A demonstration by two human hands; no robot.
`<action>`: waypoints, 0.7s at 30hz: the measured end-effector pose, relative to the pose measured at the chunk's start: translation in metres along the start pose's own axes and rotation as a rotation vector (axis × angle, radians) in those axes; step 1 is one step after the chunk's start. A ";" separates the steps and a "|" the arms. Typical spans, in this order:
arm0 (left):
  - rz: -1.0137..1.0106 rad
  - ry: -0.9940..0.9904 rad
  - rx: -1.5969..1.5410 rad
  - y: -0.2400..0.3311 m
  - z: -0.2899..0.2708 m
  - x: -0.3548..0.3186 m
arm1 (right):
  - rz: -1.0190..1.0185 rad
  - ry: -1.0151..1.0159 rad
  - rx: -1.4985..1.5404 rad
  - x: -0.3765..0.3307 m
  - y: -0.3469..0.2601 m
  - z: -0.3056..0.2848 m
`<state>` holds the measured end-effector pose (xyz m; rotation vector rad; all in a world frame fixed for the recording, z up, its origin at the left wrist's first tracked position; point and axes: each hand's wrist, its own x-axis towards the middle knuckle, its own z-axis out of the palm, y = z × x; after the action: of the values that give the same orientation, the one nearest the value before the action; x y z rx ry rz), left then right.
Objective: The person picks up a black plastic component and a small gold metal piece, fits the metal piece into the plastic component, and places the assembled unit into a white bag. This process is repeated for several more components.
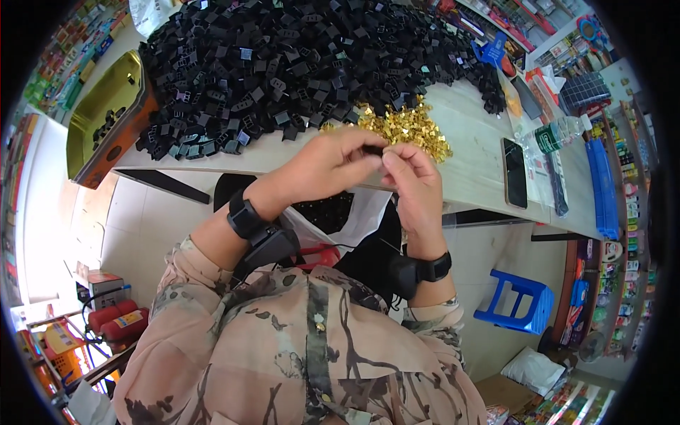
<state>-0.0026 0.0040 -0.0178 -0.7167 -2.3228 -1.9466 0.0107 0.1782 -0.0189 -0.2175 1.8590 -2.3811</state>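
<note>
Our fingertips [379, 152] met in a close pinch just above the table edge, the left hand [333, 166] closed on a small black plastic clip piece [371, 149] and the right hand [414, 180] curled tight against it; whether the right fingers held a brass piece we could not tell. We judged we were fitting a metal insert into the black part, and the next move called for steady pressure and true alignment. Just beyond our hands lay one small heap of shiny gold-coloured metal clips [411, 127], too many to count, and behind it one large mound of black plastic housings [283, 64], likewise countless. One dark smartphone [514, 172] lay on the pale tabletop [467, 170] to our right, one orange-rimmed tray [106, 113] on the left, and one blue plastic stool [517, 301] stood below.
</note>
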 end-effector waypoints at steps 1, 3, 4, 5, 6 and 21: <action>0.070 -0.037 0.066 -0.002 -0.001 -0.002 | 0.025 0.004 0.007 -0.001 0.002 -0.001; 0.207 -0.104 0.205 -0.006 -0.003 -0.004 | 0.053 0.001 0.061 -0.003 0.003 -0.001; 0.214 -0.096 0.207 -0.008 -0.003 -0.005 | 0.088 0.007 0.119 -0.004 0.003 0.000; 0.171 -0.095 0.156 -0.010 -0.003 -0.007 | 0.124 0.013 0.176 -0.004 0.004 0.000; 0.128 -0.094 0.105 -0.012 -0.002 -0.008 | 0.120 0.007 0.170 -0.003 0.004 0.001; 0.172 -0.033 0.120 -0.014 0.001 -0.010 | 0.116 -0.020 -0.141 -0.004 0.001 -0.003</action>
<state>0.0015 0.0003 -0.0341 -0.9103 -2.2873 -1.7215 0.0144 0.1821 -0.0204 -0.1411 1.9742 -2.1680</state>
